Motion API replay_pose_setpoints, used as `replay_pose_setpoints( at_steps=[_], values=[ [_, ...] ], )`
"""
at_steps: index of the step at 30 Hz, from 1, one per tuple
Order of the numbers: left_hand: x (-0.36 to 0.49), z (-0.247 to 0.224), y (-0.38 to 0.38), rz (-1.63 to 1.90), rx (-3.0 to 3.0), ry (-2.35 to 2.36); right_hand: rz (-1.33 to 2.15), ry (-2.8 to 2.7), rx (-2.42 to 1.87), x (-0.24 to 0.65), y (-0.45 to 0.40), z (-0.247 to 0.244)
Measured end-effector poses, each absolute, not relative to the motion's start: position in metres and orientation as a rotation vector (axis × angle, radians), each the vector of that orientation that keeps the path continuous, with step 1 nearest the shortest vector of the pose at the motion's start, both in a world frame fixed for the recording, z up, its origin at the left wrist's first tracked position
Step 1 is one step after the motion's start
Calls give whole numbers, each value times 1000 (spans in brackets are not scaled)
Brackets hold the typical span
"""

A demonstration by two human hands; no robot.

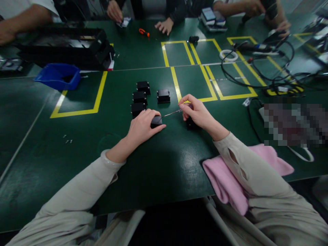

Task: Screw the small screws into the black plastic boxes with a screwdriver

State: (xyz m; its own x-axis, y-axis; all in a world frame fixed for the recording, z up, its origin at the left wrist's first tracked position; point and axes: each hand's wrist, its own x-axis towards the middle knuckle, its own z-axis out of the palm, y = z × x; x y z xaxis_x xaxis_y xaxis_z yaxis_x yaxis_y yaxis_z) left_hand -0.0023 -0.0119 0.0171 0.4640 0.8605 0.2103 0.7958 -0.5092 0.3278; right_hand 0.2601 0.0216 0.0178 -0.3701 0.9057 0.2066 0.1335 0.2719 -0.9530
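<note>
My left hand (145, 127) grips a small black block (156, 121) on the green table, thumb and fingers on either side of it. A thin screwdriver (171, 113) is held in my right hand (192, 110), its shaft pointing left with the tip at the block. Three black blocks (139, 96) stand in a column just beyond my left hand, the nearest partly covered by it. Another black block (163, 96) stands to the right of that column. Under my right hand a further black block (192, 123) is partly hidden.
A blue bin (58, 76) and a long black tray (66, 48) lie at the left. Small screws (68, 140) are at the near left. Cables (258, 83) and a pink cloth (225, 177) are at the right. Other people's hands work across the table, near orange-handled pliers (144, 32).
</note>
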Motion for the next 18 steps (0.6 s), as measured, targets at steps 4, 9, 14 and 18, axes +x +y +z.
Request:
replay_pose_setpoints(
  at_steps=[4,9,14,18],
  values=[
    [-2,17,-12,530,2526,1447,1180,-1706,-956,260,22,17],
    [-2,17,-12,519,2519,1453,1141,-1712,-948,260,22,18],
    [-3,17,-12,523,2537,1434,1195,-1687,-967,259,21,19],
    [-3,17,-11,512,2530,1441,1183,-1695,-937,259,22,18]
  ],
)
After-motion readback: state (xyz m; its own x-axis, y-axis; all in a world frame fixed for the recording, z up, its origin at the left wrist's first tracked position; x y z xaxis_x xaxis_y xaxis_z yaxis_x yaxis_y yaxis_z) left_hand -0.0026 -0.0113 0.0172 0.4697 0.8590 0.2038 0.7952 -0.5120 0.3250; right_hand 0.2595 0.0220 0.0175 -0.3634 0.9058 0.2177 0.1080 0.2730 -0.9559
